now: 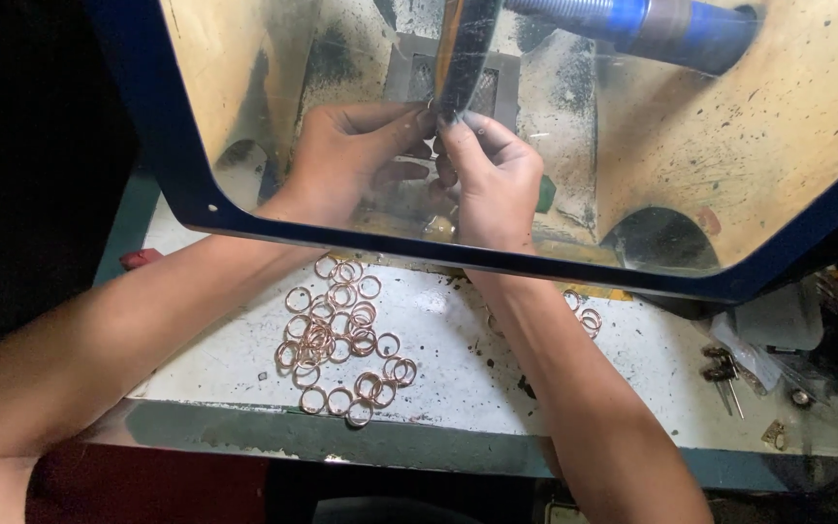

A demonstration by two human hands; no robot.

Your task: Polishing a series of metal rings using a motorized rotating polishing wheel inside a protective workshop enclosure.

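Behind a scratched, blue-framed clear guard (186,194) in the upper half of the frame, a worker's left hand (346,160) and right hand (492,184) meet fingertip to fingertip at a dark spinning-type wheel (463,49), w/ a blue-wrapped shaft (632,19) running off to upper right. Both hands are pinched narrow around a small copper-coloured ring (432,103) at the wheel's lower edge; the ring is barely visible, so the exact grip can't be told. By the look of it, the step in hand is working one ring against the wheel; the next move likely calls for steady pressure w/ fingertips kept off the wheel face. Below the guard, centre-left of the frame, a loose pile of copper rings (341,335) lies on a stained white bench top (458,378); a few more rings (589,318) sit just right of the right forearm. Lower right: small metal bits and pins (725,374). A red object (140,258) shows at the bench's left edge. Room beyond is dark, approx. nothing readable.
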